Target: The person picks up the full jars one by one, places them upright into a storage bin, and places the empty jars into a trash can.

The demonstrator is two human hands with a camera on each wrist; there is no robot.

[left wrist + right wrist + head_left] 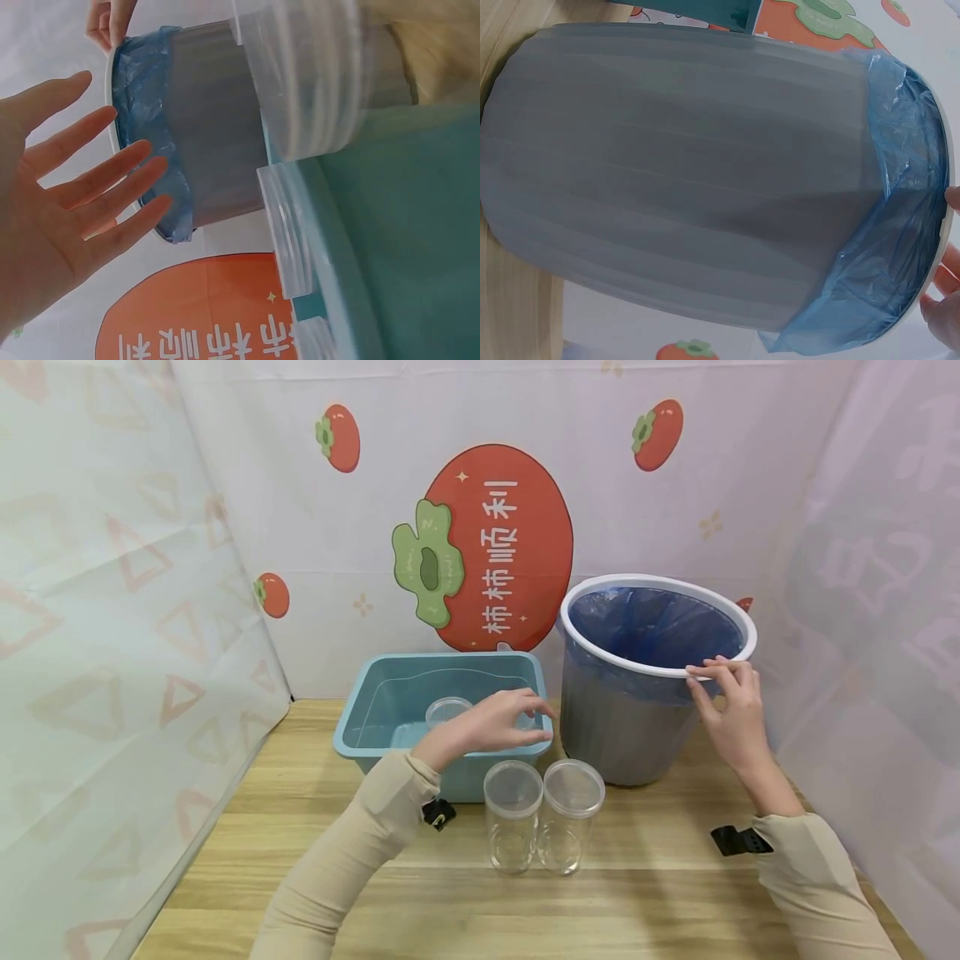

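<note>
My left hand hovers over the front right part of a teal plastic basin, its fingers spread and holding nothing. A clear lidded jar stands inside the basin, partly hidden by that hand. Two more clear plastic jars, a left one and a right one, stand side by side in front of the basin. At the right, my right hand pinches the white rim of a grey trash can, which is lined with a blue bag.
The wooden table runs up to a printed cloth backdrop behind the containers. Cloth walls border the left and right sides. The trash can stands close beside the basin and rises above it.
</note>
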